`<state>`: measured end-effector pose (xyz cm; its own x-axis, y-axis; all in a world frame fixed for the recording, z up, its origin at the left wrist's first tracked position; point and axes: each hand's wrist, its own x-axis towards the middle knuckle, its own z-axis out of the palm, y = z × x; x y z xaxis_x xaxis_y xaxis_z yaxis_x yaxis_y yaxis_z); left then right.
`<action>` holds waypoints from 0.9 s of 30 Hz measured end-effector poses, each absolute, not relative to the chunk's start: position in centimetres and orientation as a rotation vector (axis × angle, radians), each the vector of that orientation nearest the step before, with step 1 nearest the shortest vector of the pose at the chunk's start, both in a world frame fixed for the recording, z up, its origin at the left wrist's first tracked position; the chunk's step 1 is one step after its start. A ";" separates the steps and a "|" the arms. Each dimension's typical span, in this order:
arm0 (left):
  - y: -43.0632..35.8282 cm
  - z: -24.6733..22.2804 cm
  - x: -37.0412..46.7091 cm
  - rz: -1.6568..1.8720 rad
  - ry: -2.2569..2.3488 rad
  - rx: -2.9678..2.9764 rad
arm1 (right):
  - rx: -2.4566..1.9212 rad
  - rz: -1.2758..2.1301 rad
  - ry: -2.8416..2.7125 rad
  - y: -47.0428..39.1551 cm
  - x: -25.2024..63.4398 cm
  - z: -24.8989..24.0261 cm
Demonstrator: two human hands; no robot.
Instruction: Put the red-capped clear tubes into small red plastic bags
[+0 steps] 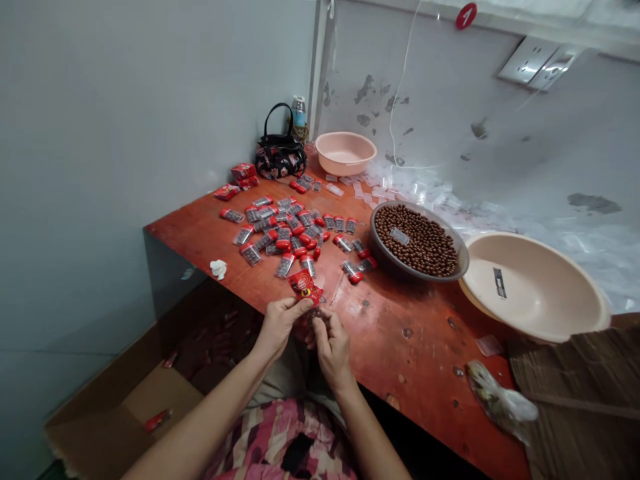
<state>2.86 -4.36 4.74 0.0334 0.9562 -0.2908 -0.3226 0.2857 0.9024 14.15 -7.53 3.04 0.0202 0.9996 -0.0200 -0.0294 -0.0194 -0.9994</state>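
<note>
At the table's front edge my two hands meet around a red printed packet. My left hand [281, 323] pinches the red packet [306, 287] between thumb and fingers, its printed end pointing away from me. Close beside it, my right hand [332, 341] is closed on the packet's lower, brownish see-through part; the fingers partly hide it. Beyond the hands lies a loose pile of small clear containers [283, 237] with red caps and dark contents. To the right stands a grey basin [465, 261] of shiny brown balls [417, 247], with a small clear piece [399, 236] on top.
Right of the balls sits a large cream basin [545, 293], near stacked cardboard [580, 393] and a knotted plastic bag [500, 400]. Clear plastic pieces [450, 197] line the wall. A pink basin [345, 155] and black handbag [281, 157] stand behind. Below left is an open carton [95, 407].
</note>
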 end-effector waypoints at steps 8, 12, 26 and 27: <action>-5.1 4.6 2.9 1.183 1.098 0.746 | -1.169 1.319 -1.162 -7.8 14.0 2.8; -5.3 4.7 3.2 1.190 1.029 0.655 | -1.260 1.109 -1.244 -8.0 14.4 3.1; -5.7 4.3 2.5 1.116 1.081 0.835 | -0.976 1.461 -0.863 -7.6 13.5 2.8; -5.7 4.3 2.6 1.130 1.103 0.821 | -0.983 1.451 -0.877 -7.6 13.5 2.8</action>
